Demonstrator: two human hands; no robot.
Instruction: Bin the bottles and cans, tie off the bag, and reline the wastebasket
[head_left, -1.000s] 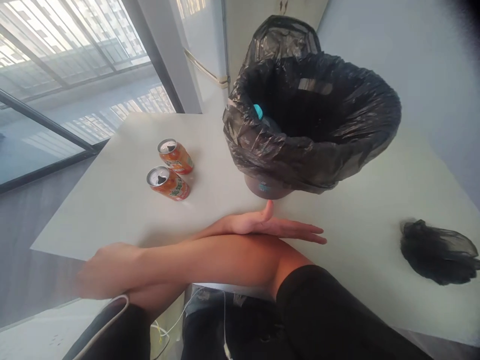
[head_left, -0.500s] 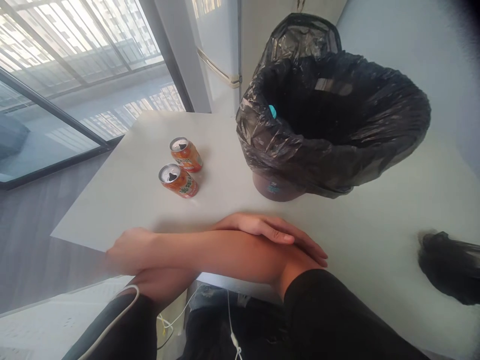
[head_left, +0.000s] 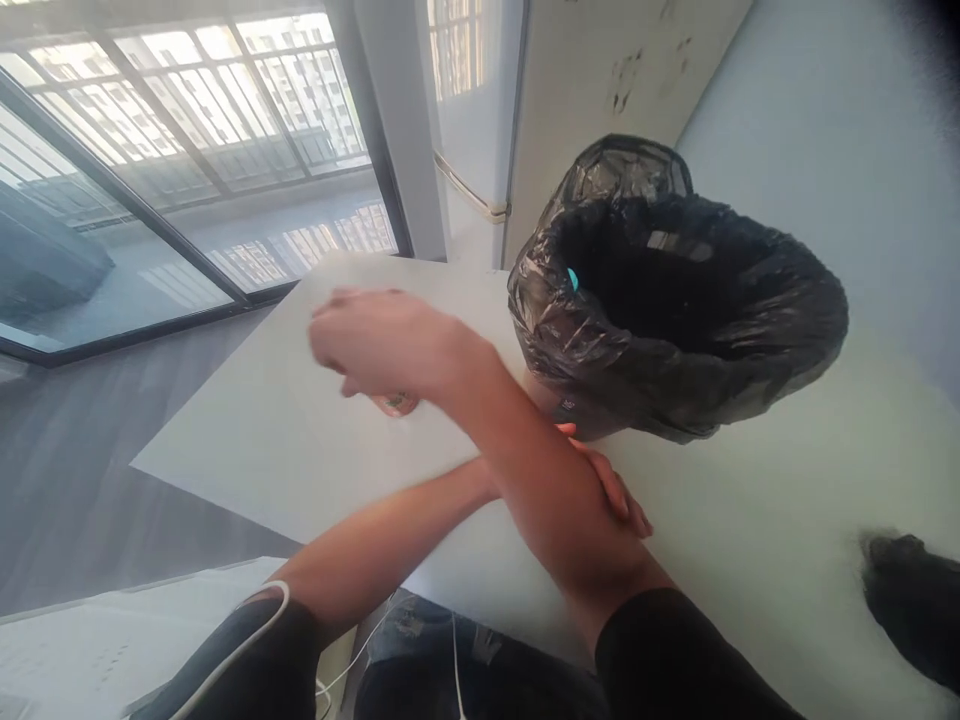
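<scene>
My right arm crosses over my left. In the head view my right hand (head_left: 375,340), blurred by motion, is over the spot of the cans on the left side of the white table; its fingers are too smeared and hidden to tell whether they grip. Only the lower end of an orange drink can (head_left: 395,403) shows below the hand. My left hand (head_left: 611,485) is partly hidden under my right forearm, its fingers stretched out along that arm near the elbow, holding nothing visible.
A bin lined with a black plastic bag (head_left: 675,375) stands on the white table (head_left: 247,440), beyond my left hand. A dark bundle (head_left: 911,605) lies at the right edge. Behind are a fridge (head_left: 472,130) and glass doors. White cables hang near my lap.
My right hand has swung forward from the table's front left edge to over the cans, now mostly covering them. The left hand stays by the right arm. The view has tilted up slightly.
</scene>
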